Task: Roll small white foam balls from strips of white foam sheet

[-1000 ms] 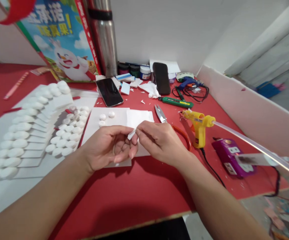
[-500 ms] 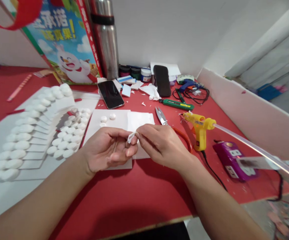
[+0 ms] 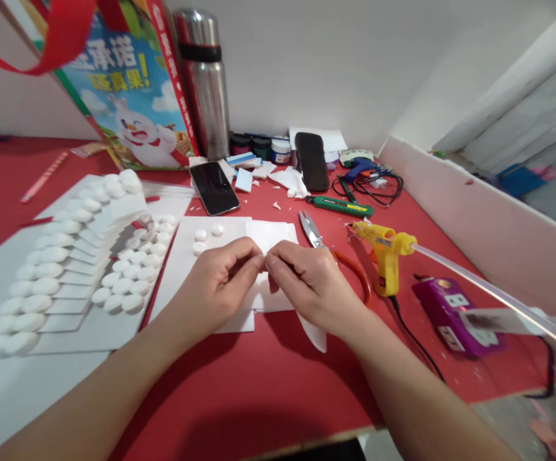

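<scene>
My left hand [image 3: 225,278] and my right hand [image 3: 307,282] meet fingertip to fingertip over white sheets. Both are closed in a pinch on a thin piece of white paper, mostly hidden by the fingers. From beneath my right palm a white paper strip [image 3: 312,333] sticks out toward the desk's front edge; I cannot tell if it is the same piece. Under my hands lie a white board [image 3: 182,256] and a smaller folded white sheet [image 3: 271,234]. Several small round white pads [image 3: 200,235] rest on the board, just beyond my left hand.
Left stands a fan-shaped white model with rows of white discs [image 3: 42,286]. Scissors [image 3: 310,229], a yellow glue gun [image 3: 386,253] and a purple box [image 3: 451,314] lie right. Behind are two phones [image 3: 214,187], a green cutter [image 3: 340,206], a steel flask [image 3: 207,96] and a printed bag [image 3: 138,109].
My left hand has turned from palm-up to knuckles-up, and its fingers have closed against my right fingertips. A white strip now shows below my right hand. The view has tilted slightly.
</scene>
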A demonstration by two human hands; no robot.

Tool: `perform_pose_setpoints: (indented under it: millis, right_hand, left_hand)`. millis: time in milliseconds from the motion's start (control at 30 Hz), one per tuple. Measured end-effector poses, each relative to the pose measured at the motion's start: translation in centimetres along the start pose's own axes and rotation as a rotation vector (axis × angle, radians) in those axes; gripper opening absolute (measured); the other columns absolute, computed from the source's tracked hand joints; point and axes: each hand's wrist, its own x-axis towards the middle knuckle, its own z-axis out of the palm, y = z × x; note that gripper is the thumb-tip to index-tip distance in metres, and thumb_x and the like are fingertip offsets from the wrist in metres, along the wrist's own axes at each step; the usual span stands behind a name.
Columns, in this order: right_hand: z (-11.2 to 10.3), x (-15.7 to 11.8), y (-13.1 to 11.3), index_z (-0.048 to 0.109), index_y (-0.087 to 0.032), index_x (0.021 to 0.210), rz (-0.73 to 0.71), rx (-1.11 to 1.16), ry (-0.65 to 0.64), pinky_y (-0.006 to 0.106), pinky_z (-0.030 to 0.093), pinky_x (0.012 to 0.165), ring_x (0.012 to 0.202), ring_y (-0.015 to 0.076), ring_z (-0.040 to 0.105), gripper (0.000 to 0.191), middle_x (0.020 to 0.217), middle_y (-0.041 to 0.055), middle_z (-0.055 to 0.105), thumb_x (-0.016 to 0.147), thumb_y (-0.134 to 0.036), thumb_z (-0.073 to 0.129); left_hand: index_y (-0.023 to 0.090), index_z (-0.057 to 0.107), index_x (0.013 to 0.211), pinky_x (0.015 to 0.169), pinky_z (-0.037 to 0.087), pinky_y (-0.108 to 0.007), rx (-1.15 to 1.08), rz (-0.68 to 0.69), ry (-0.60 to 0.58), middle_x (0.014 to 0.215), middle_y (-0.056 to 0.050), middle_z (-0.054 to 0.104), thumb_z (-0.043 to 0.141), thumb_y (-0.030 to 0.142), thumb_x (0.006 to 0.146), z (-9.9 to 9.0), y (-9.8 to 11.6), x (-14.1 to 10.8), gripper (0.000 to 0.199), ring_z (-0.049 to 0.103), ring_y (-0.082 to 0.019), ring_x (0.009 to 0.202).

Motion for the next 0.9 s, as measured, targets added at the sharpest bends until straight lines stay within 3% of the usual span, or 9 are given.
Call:
perform_pose_setpoints:
  millis: [133,267,433,633,700,800,900]
  right_hand:
    - [-0.2,0.3,-0.4,0.056,-0.018,0.074,0.042,0.123,-0.018,0.023,0.039,0.06,0.057,0.0086,0.055,0.029,0.062,-0.0032,0.06,0.101,-0.024,0.05]
    - [-0.3,0.5,-0.6,0.059,-0.018,0.075,0.129,0.277,-0.024,0.022,0.041,0.057,0.05,0.0075,0.054,0.026,0.062,-0.0034,0.062,0.099,-0.023,0.05]
    - [0.2,0.3,-0.2,0.058,-0.018,0.074,0.09,0.226,0.049,0.022,0.04,0.056,0.051,0.0072,0.053,0.024,0.061,-0.0035,0.061,0.097,-0.022,0.052]
    - [0.5,0.3,0.3,0.062,-0.017,0.079,0.026,0.171,0.066,0.022,0.041,0.057,0.053,0.0074,0.053,0.025,0.064,-0.0026,0.06,0.1,-0.027,0.053]
    - [0.5,0.5,0.2,0.062,-0.017,0.08,0.081,0.3,0.038,0.022,0.043,0.056,0.052,0.0079,0.054,0.027,0.066,-0.0016,0.062,0.1,-0.033,0.055]
    - [0.5,0.8,0.2,0.063,-0.017,0.081,0.318,0.758,-0.071,0.026,0.052,0.057,0.052,0.0115,0.06,0.038,0.067,0.0013,0.066,0.099,-0.049,0.056]
    - [0.2,1.1,0.2,0.065,-0.016,0.088,0.524,1.156,-0.132,0.031,0.06,0.061,0.057,0.0165,0.068,0.035,0.07,0.0048,0.072,0.098,-0.048,0.059]
  left_hand:
    - [0.018,0.054,0.086,0.07,0.039,-0.029,0.357,0.256,0.066,0.08,0.0,0.055,0.044,0.022,0.104,0.0,-0.5,-0.1,0.021,0.052,-0.014,0.073]
    - [0.018,0.051,0.089,0.065,0.036,-0.032,0.548,0.402,0.099,0.083,-0.002,0.052,0.04,0.017,0.103,0.2,-1.1,0.0,0.018,0.05,-0.017,0.072]
    - [0.017,0.055,0.091,0.066,0.039,-0.031,0.519,0.399,0.134,0.082,-0.002,0.054,0.042,0.019,0.104,0.4,-1.0,0.0,0.018,0.052,-0.017,0.071]
    - [0.017,0.066,0.11,0.082,0.047,-0.025,0.312,0.459,0.207,0.096,-0.003,0.07,0.051,0.012,0.102,0.5,-0.8,0.0,0.018,0.064,-0.013,0.084]
    - [0.015,0.068,0.106,0.082,0.047,-0.024,0.339,0.484,0.256,0.093,-0.003,0.071,0.053,0.01,0.1,0.6,-0.8,0.0,0.017,0.065,-0.013,0.084]
    - [0.012,0.07,0.099,0.08,0.047,-0.025,0.392,0.462,0.32,0.088,-0.004,0.07,0.054,0.011,0.1,0.6,-0.6,0.0,0.016,0.064,-0.014,0.082]
    - [0.01,0.07,0.099,0.081,0.047,-0.025,0.41,0.441,0.345,0.094,-0.007,0.071,0.053,0.011,0.1,0.5,-0.6,0.0,0.017,0.066,-0.015,0.086]
